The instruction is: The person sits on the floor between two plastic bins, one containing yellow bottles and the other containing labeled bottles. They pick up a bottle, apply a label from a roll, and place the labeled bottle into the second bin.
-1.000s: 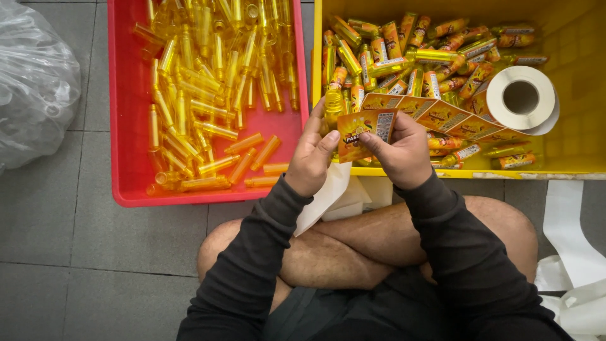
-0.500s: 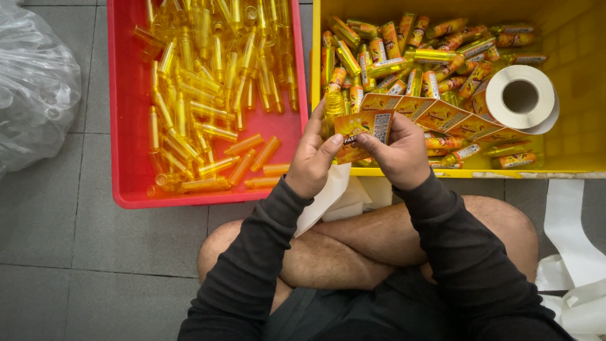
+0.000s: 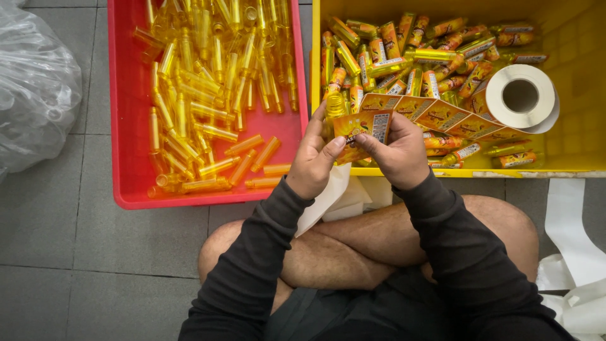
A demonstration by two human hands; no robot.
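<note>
My left hand [image 3: 314,158] grips a small yellow bottle [image 3: 334,107] upright over the near edge of the yellow crate [image 3: 581,63]. My right hand [image 3: 396,150] presses an orange label [image 3: 366,128] against that bottle with thumb and fingers. The label is the free end of a label strip [image 3: 442,117] that runs right to a white roll [image 3: 521,96] lying in the yellow crate. Labelled bottles [image 3: 404,50] fill the far part of that crate. Unlabelled yellow bottles [image 3: 208,82] lie heaped in the red crate [image 3: 126,158] on the left.
A clear plastic bag [image 3: 35,88] lies on the grey tiled floor at far left. White backing paper [image 3: 571,233] trails over the floor at right, and more of it [image 3: 334,196] hangs below my hands. My crossed bare legs [image 3: 353,246] are under my arms.
The label has been pulled further round the bottle between my thumbs. The hands stay in the same spot over the crate edge.
</note>
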